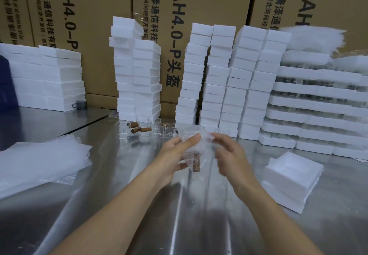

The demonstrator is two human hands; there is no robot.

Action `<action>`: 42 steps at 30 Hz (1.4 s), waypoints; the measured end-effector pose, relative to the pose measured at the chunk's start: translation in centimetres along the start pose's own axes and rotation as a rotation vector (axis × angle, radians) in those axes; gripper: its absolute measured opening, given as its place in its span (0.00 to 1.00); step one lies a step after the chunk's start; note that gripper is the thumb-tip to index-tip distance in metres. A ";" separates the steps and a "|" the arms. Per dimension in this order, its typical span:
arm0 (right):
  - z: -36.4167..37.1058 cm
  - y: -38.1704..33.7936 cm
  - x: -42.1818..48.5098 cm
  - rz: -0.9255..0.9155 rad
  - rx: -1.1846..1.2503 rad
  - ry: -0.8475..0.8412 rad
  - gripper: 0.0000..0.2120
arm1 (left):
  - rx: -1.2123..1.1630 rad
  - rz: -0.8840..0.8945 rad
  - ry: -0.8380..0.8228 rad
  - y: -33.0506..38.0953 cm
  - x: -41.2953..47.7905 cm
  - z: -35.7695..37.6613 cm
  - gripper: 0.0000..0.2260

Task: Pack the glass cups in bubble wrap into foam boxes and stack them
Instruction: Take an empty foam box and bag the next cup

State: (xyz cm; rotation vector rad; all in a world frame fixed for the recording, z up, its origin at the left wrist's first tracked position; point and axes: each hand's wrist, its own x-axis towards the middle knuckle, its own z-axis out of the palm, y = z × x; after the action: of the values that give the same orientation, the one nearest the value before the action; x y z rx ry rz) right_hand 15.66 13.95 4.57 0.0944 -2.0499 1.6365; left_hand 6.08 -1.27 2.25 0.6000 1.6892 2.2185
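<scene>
Above the middle of the metal table, my left hand [176, 156] holds a glass cup in bubble wrap [192, 145], thumb across the wrap's front. The cup's brown wooden handle [195, 162] sticks out at the bottom. My right hand [229, 155] is blurred beside the bundle, its fingertips touching the wrap's right edge. Several bare glass cups [157, 130] with brown handles stand behind my hands. An open foam box [291, 172] lies on other foam pieces to the right.
Tall stacks of closed foam boxes [223, 79] line the back, in front of cardboard cartons [191, 5]. Foam trays of glassware [318, 103] are piled at the right. A heap of bubble wrap sheets [39, 161] lies at the left. Another foam stack [47, 77] stands far left.
</scene>
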 end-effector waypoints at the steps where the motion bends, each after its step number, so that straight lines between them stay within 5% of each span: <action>1: 0.5 0.0 -0.3 0.009 -0.029 -0.127 0.19 | 0.025 0.015 -0.030 0.0 -0.1 0.1 0.30; 5: 0.8 -0.1 -0.7 0.025 -0.066 -0.286 0.19 | 0.080 0.029 -0.068 0.1 -0.7 0.6 0.30; 12: 0.4 0.4 0.1 -0.041 -0.013 0.036 0.21 | 0.014 0.048 0.001 0.6 -1.3 1.1 0.22; 18: 0.5 0.4 -0.5 -0.003 -0.169 -0.300 0.16 | -0.025 0.066 0.027 0.4 -1.2 0.9 0.26; 24: 0.4 1.2 0.2 -0.052 -0.236 0.083 0.15 | -0.082 0.060 0.035 0.5 -1.0 1.0 0.23; 30: 0.9 1.3 -0.3 -0.039 -0.240 -0.190 0.12 | -0.087 0.087 0.027 0.2 -0.9 0.9 0.24; 34: 0.6 1.4 -0.1 -0.097 -0.313 -0.098 0.04 | -0.024 0.068 -0.016 0.1 -0.9 1.1 0.32; 42: -0.4 2.0 0.4 -0.063 -0.231 0.022 0.13 | 0.068 0.028 -0.107 1.1 -0.4 -0.6 0.31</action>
State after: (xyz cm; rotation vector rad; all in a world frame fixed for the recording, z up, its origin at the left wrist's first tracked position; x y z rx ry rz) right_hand 14.75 15.01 2.98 0.0591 -2.1800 1.3467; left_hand 6.18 -2.31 3.06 0.7495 1.7174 2.1152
